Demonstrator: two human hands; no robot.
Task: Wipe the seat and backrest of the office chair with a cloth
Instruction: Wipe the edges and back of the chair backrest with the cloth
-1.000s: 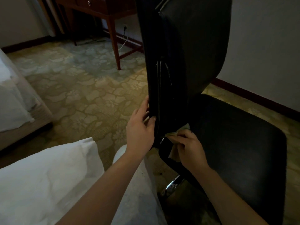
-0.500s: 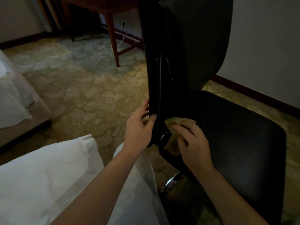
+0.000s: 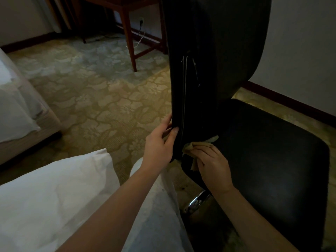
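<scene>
Left hand [image 3: 160, 142] grips lower edge of black backrest [image 3: 214, 60], thumb in front, fingers curled behind. Right hand [image 3: 214, 166] holds tan cloth [image 3: 192, 148], fingers curled over it, at junction of backrest and black seat [image 3: 272, 151]. Chrome chair base [image 3: 197, 201] below seat.

black chair [image 3: 272, 160], tan cloth [image 3: 192, 145], floral carpet [image 3: 101, 99]

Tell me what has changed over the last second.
The right hand has pushed the cloth slightly up into the crease between backrest and seat; more cloth now shows past its fingers. Nothing was taken hold of or let go. The left hand still grips the backrest's edge.
</scene>
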